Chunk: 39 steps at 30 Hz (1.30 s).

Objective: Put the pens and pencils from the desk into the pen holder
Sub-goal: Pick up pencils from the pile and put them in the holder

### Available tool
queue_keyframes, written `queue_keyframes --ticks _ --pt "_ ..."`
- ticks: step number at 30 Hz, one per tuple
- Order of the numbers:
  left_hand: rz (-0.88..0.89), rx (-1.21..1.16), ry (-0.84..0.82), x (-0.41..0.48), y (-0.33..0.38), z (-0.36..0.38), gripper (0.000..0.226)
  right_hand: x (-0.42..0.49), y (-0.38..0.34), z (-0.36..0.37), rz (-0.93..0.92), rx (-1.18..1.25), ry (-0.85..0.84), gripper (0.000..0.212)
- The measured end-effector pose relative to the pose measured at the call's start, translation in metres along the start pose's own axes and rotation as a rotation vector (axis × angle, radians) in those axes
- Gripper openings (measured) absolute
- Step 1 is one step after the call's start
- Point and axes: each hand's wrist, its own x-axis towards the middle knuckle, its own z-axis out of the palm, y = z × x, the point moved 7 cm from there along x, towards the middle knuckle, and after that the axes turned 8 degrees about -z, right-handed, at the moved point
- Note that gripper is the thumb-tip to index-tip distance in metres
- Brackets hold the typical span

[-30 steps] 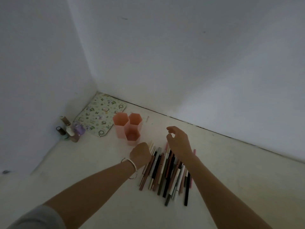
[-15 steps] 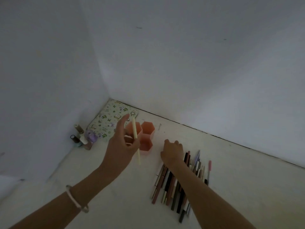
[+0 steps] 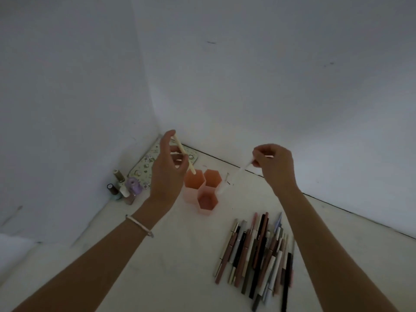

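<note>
My left fingers (image 3: 174, 152) pinch a cream pencil (image 3: 183, 154) tip-down over the pink pen holder (image 3: 200, 188), right fingers (image 3: 258, 162) clamp a translucent pen (image 3: 236, 176) beside it, most pens (image 3: 258, 255) lying nearer me on the table (image 3: 180, 266).

The pink plastic pen holder of three hexagonal cups (image 3: 203, 190) stood near the wall corner with its mouths open upward. A cluster of small nail-polish bottles (image 3: 122, 188) and a flat floral-patterned pad (image 3: 146, 167) crowded the ground to its left, against the white wall (image 3: 67, 109). The left hand (image 3: 167, 174), gripping a cream pencil (image 3: 183, 155), hung over the left cup. In front lay bare pale desk surface (image 3: 180, 255); the heap of dark and brown pens and pencils (image 3: 258, 255) filled the right.
</note>
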Motion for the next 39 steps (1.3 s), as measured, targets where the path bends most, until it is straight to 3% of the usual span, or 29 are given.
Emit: queue_keyframes --ticks 4,6,11,13,17,22,24,33,39 --pt "0.13 0.38 -0.068 -0.016 -0.02 0.02 0.041 -0.006 -0.031 0.009 -0.113 0.109 0.146 0.009" --pt "0.151 0.446 -0.068 -0.022 -0.026 0.018 0.026 -0.013 -0.035 0.025 -0.158 0.116 0.171 0.01" --pt "0.043 0.269 0.068 -0.039 -0.035 -0.013 0.02 -0.039 -0.043 0.079 -0.396 0.031 0.057 0.01" --pt "-0.026 0.206 0.037 -0.054 -0.036 -0.018 0.026 -0.049 -0.037 0.099 -0.435 -0.044 -0.037 0.009" --pt "-0.083 0.182 -0.192 -0.105 -0.037 -0.004 0.033 -0.065 -0.024 0.12 -0.423 -0.168 -0.205 0.016" --pt "-0.171 0.381 -0.617 -0.152 -0.051 0.061 0.021 -0.053 -0.025 0.051 -0.379 -0.069 0.04 0.023" --pt "-0.21 0.475 -0.716 -0.157 -0.057 0.09 0.016 -0.048 -0.019 0.02 -0.348 -0.057 0.1 0.022" --pt "-0.304 0.747 -0.728 -0.161 -0.065 0.147 0.03 -0.068 0.044 -0.044 -0.194 -0.152 0.146 0.021" --pt "-0.429 0.52 -0.675 -0.152 -0.065 0.135 0.01 -0.083 0.074 -0.032 -0.051 -0.221 0.034 0.021"
